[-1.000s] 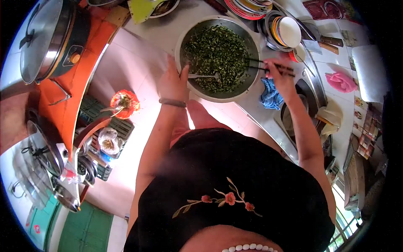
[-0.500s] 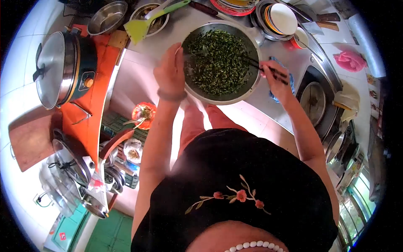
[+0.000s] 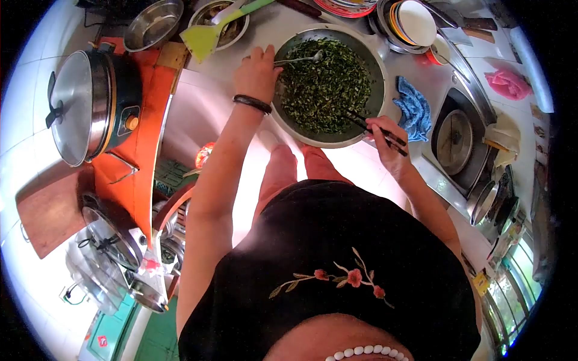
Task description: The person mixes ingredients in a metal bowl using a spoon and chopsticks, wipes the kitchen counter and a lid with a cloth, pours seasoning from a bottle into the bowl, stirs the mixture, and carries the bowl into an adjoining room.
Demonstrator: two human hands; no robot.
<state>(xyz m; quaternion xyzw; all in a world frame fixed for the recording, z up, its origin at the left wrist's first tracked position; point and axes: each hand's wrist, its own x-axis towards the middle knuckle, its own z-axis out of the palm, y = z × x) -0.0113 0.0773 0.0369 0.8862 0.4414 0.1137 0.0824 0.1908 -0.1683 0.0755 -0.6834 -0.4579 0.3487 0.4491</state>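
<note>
A large metal bowl [image 3: 382, 78] is filled with chopped green leaves [image 3: 325, 87]. At its left rim is my left hand [image 3: 257, 78], the handle of a metal spoon [image 3: 295, 60] running out from between its thumb and fingers. The spoon's bowl end rests on the greens near the far side. My right hand [image 3: 390, 141] is closed around dark chopsticks [image 3: 367, 125] at the near right rim. The chopstick tips go down into the greens.
A blue cloth [image 3: 413, 110] lies right of the bowl, before a sink [image 3: 442, 102]. Stacked small bowls [image 3: 416, 24] stand at the back right. A green spatula [image 3: 201, 41] lies across another metal bowl [image 3: 232, 39]. An electric pot [image 3: 99, 102] stands left.
My left hand has moved away from me along the rim with the spoon. My right hand has shifted nearer to me with the chopsticks, uncovering the blue cloth. The view has shifted slightly.
</note>
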